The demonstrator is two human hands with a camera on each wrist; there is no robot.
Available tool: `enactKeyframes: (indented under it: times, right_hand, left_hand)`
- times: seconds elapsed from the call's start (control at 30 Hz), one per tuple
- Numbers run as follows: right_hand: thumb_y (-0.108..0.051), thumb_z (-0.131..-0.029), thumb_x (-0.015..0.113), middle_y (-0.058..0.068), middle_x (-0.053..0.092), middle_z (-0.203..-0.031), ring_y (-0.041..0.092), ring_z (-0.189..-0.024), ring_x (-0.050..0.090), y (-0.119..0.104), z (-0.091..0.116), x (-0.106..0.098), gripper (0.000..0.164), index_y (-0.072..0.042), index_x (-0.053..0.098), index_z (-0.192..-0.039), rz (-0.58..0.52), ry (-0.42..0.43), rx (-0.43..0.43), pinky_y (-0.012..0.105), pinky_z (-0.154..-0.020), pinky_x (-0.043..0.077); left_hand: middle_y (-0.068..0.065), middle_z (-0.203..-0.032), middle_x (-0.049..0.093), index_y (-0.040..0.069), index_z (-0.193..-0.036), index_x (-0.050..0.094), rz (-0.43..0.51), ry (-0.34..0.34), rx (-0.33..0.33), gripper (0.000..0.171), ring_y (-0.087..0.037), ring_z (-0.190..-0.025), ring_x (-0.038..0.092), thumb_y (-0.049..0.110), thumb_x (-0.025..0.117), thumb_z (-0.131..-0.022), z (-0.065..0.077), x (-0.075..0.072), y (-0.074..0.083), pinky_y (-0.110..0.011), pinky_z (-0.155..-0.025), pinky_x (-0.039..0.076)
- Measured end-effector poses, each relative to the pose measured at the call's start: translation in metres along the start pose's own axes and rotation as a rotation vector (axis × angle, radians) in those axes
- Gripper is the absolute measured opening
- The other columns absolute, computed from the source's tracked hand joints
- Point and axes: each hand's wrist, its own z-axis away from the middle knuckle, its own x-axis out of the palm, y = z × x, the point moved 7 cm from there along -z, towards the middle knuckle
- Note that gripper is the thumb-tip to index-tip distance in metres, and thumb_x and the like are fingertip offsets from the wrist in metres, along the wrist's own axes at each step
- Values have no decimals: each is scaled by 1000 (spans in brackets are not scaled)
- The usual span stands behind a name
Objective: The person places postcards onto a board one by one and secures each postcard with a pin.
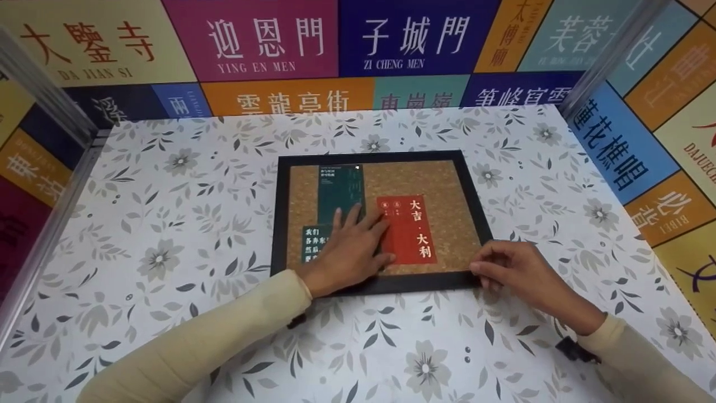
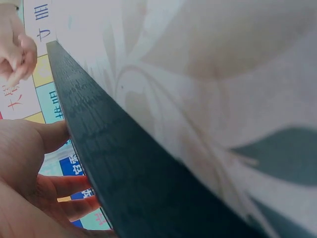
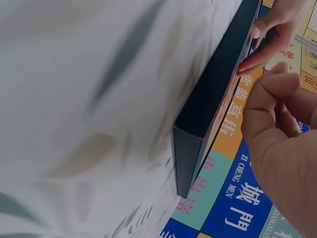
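A cork board (image 1: 453,224) in a black frame (image 1: 383,284) lies on the table. On the cork are a tall dark green card (image 1: 339,193), a smaller green card (image 1: 310,238) partly hidden at its lower end, and a red card (image 1: 407,232) with white characters. My left hand (image 1: 349,249) rests on the board with fingers spread, over the green cards and the red card's left edge. By the frame's lower right corner is my right hand (image 1: 512,271), its fingers curled and thumb near the index finger. Nothing shows between them in the right wrist view.
The table (image 1: 224,184) has a white cover with grey leaves and flowers. Colourful panels (image 1: 268,45) with large characters stand at the back and both sides. A dark wrist device (image 1: 577,350) sits at my right cuff.
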Motion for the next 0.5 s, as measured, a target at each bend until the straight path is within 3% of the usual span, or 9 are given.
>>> enactKeyframes:
  times: [0.23, 0.5]
  right_hand:
    - [7, -99, 76, 11, 77, -81, 11, -65, 69, -4, -34, -3, 15, 19, 74, -107, -149, 3, 25, 26, -63, 61]
    - [8, -99, 76, 14, 78, -86, 9, -69, 72, -8, -64, -2, 16, 19, 75, -110, -100, 15, 20, 24, -69, 63]
  left_hand:
    - [-11, -180, 31, 12, -170, 43, 12, -6, 1, 76, -49, -166, 16, 49, 68, -108, -2, 0, 1, -71, -132, 5]
    - [-11, -180, 31, 12, -170, 43, 9, 0, -1, 77, -49, -167, 16, 50, 68, -108, 0, -1, -1, -71, -132, 4]
